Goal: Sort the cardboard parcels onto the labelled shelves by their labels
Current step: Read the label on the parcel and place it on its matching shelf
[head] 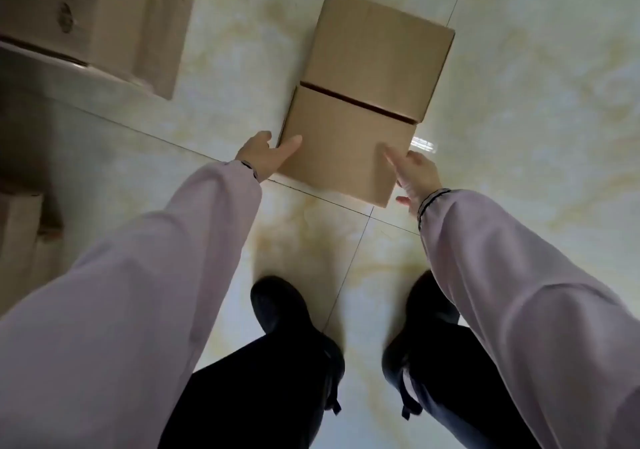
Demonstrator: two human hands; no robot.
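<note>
Flanking parcel (360,102): left hand (265,154), right hand (417,173).

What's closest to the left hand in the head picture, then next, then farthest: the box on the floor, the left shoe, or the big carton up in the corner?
1. Box on the floor: the left hand touches its near left corner.
2. Left shoe: below the hand, toward the bottom.
3. Big carton: far upper left corner.

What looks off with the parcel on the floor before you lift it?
The cardboard parcel lies askew to the floor tile lines. Its top flaps leave a dark open gap, with no tape visible. No label shows on top. The left hand and right hand touch its near corners.
</note>
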